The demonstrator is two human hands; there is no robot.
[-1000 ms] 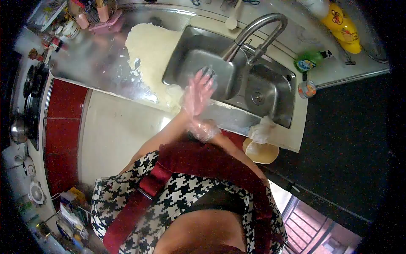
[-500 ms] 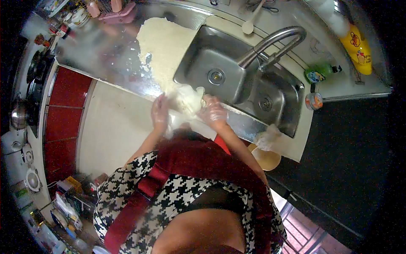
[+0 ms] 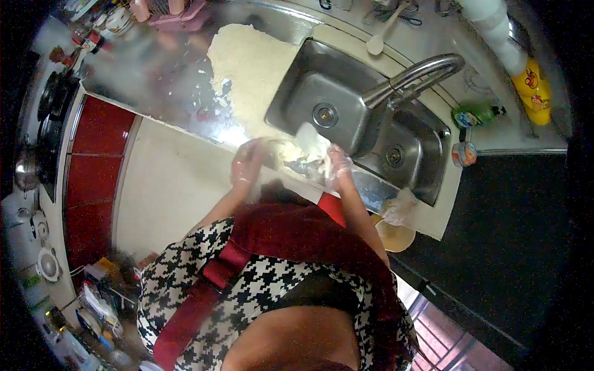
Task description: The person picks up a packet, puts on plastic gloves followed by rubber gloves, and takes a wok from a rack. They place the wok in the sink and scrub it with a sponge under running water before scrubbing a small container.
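Both hands wear thin clear plastic gloves and work over the counter's front edge. My right hand (image 3: 340, 168) is closed on a soft white dough-like mass (image 3: 314, 143), which sticks up in a flap toward the sink. My left hand (image 3: 249, 162) is at the left side of the same pale stuff, its fingers smeared by motion. Beyond the hands, a creamy, dough-like layer (image 3: 250, 68) lies spread over the steel counter (image 3: 148, 86), with white crumbs along its left edge.
A double steel sink (image 3: 309, 80) with a tap (image 3: 427, 71) lies to the right. Behind it rests a pale spoon (image 3: 375, 44). A green bottle (image 3: 473, 116) and a tin (image 3: 464, 154) stand at the right. A crumpled plastic bag (image 3: 399, 207) lies over a tan bowl (image 3: 396, 235).
My hands have moved apart, my right hand going further right. The white mass between them has stretched out and its flap now stands higher. The camera view has shifted slightly.
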